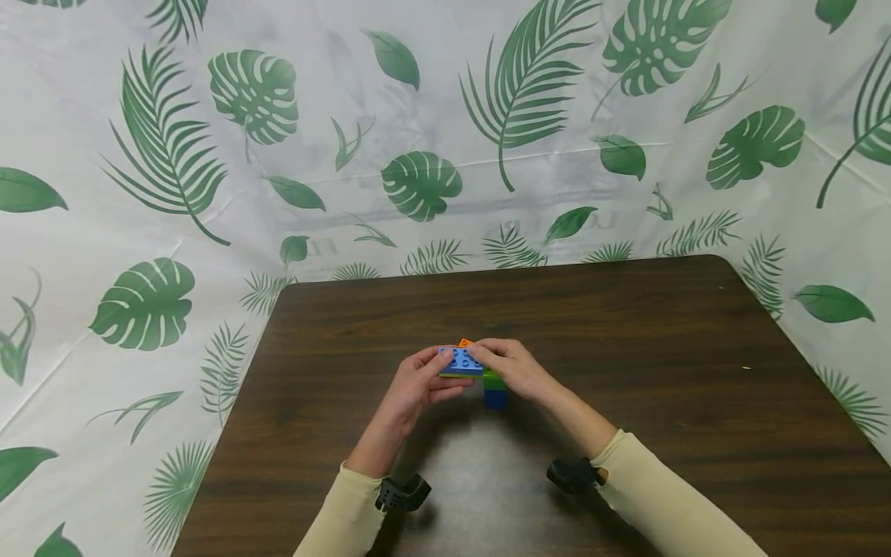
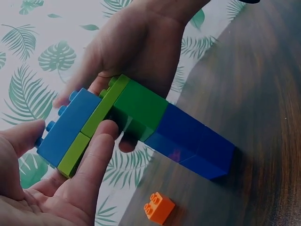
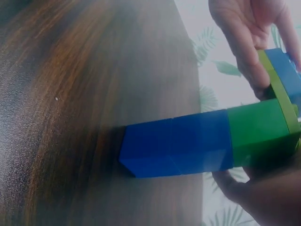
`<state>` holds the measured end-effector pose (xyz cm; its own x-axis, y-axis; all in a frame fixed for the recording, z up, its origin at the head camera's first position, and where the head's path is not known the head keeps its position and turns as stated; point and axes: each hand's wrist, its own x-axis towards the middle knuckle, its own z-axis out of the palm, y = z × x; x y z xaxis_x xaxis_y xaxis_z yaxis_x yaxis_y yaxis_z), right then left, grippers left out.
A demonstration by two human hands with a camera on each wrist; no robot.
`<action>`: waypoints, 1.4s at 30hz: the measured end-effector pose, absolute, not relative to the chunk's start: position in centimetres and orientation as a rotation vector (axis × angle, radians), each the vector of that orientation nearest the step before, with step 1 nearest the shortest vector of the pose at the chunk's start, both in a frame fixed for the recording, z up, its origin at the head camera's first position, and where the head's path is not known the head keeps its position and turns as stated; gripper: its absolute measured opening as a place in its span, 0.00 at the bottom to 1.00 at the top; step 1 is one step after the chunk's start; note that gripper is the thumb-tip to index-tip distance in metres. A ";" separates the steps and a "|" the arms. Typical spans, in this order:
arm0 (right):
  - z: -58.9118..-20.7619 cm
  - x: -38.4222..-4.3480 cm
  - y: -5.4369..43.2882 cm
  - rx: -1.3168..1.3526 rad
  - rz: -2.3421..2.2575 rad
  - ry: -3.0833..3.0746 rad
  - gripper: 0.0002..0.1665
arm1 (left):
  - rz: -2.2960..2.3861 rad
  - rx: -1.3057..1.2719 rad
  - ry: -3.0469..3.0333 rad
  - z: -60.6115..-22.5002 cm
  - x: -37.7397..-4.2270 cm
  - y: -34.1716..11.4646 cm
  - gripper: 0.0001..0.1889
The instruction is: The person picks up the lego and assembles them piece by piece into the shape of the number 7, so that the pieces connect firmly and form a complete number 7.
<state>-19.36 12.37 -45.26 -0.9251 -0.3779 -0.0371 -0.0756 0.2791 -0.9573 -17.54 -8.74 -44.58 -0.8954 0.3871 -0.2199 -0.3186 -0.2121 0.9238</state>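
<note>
A tower of toy building bricks stands on the table: dark blue bricks (image 2: 190,141) at the bottom, a green brick (image 2: 141,106) above, then lime-green thin bricks (image 2: 106,106) and a light blue brick (image 1: 462,363) on top. The top layers overhang to the left. My left hand (image 1: 412,387) pinches that overhanging end, thumb on the light blue brick and fingers beneath the lime layer. From the other side, my right hand (image 1: 518,367) grips the upper tower, its thumb by the light blue brick; its fingers are partly hidden behind the green brick.
An orange brick (image 2: 160,209) lies on the table behind the tower, mostly covered by the hands in the head view. The dark wood table (image 1: 626,333) is bordered by a white leaf-patterned sheet (image 1: 313,100).
</note>
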 end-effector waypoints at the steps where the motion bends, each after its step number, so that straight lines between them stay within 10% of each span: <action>1: -45.4 -19.4 12.5 -0.411 -1.691 2.294 0.27 | 2.143 0.074 1.614 -44.6 -17.5 -8.7 0.27; 13: -50.1 -22.4 14.8 -0.571 -1.393 2.639 0.20 | 2.136 0.079 1.601 -44.4 -17.4 -8.7 0.28; 22: -52.6 -23.2 14.9 -0.977 -0.635 2.880 0.33 | 2.145 0.068 1.592 -44.4 -17.4 -8.9 0.27; 42: -52.5 -23.3 14.5 -0.833 -0.633 3.040 0.25 | 2.159 0.073 1.608 -44.3 -17.5 -9.1 0.24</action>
<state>-23.34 14.46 -52.55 -0.8634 -0.4745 0.1715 -0.5035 0.7886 -0.3529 -17.54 -9.14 -44.34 -0.8994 0.3791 -0.2177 -0.3172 -0.2232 0.9217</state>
